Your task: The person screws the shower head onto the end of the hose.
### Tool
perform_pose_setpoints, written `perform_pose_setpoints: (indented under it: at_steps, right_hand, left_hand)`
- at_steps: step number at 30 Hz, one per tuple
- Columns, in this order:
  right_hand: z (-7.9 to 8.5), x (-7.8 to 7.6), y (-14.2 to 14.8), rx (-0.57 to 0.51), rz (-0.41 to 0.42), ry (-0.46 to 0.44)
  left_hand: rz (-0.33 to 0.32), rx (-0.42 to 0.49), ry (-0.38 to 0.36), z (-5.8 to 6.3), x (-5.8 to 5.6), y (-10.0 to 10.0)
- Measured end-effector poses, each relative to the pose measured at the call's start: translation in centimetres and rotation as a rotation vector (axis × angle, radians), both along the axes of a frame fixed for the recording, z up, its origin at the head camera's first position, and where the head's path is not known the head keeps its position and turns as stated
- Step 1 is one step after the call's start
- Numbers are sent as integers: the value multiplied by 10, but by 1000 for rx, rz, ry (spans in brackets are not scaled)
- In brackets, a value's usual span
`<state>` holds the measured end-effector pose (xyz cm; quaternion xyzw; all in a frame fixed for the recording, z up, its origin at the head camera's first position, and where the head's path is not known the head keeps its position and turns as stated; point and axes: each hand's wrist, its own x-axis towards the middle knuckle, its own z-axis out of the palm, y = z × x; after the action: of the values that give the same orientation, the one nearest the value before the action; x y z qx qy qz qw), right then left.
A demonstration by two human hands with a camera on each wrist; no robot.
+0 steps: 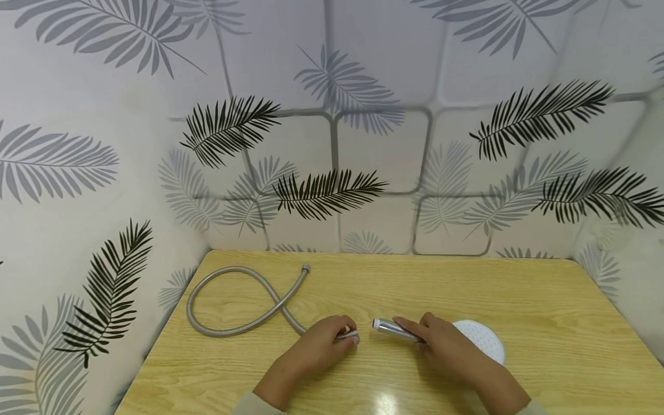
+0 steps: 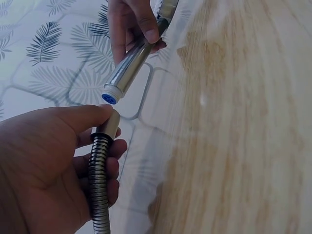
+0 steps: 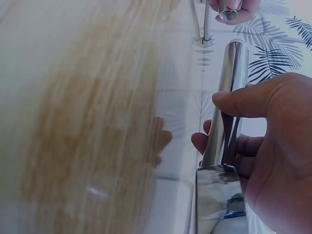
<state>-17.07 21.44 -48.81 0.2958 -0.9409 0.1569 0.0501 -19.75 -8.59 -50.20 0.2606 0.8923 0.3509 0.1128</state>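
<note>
My left hand [image 1: 325, 341] pinches the metal end fitting of a ribbed shower hose [image 2: 100, 180], thumb on one side and fingers curled round the other. The chrome handle of a shower head [image 1: 396, 329] is gripped by my right hand [image 1: 441, 343]. Its round white spray face [image 1: 482, 340] shows beyond that hand in the head view. In the left wrist view, the handle's white threaded end with a blue insert [image 2: 110, 96] points at the hose fitting [image 2: 108, 123], a small gap between them. The fitting's open threaded mouth [image 3: 227, 14] shows in the right wrist view.
The rest of the hose [image 1: 223, 332] lies looped on the left of the wooden table [image 1: 544, 305], its other end nut [image 1: 306, 268] toward the back. A leaf-patterned wall [image 1: 384, 225] stands behind the table's far edge.
</note>
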Motion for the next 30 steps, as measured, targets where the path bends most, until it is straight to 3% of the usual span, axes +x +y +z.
perform_pose_setpoints:
  at_steps: [11, 30]
  right_hand:
    - [1, 0, -2, -14, 26, 56]
    - [2, 1, -7, 18, 62, 72]
  left_hand:
    - [18, 39, 6, 6, 3, 2]
    - [-39, 91, -6, 9, 2, 2]
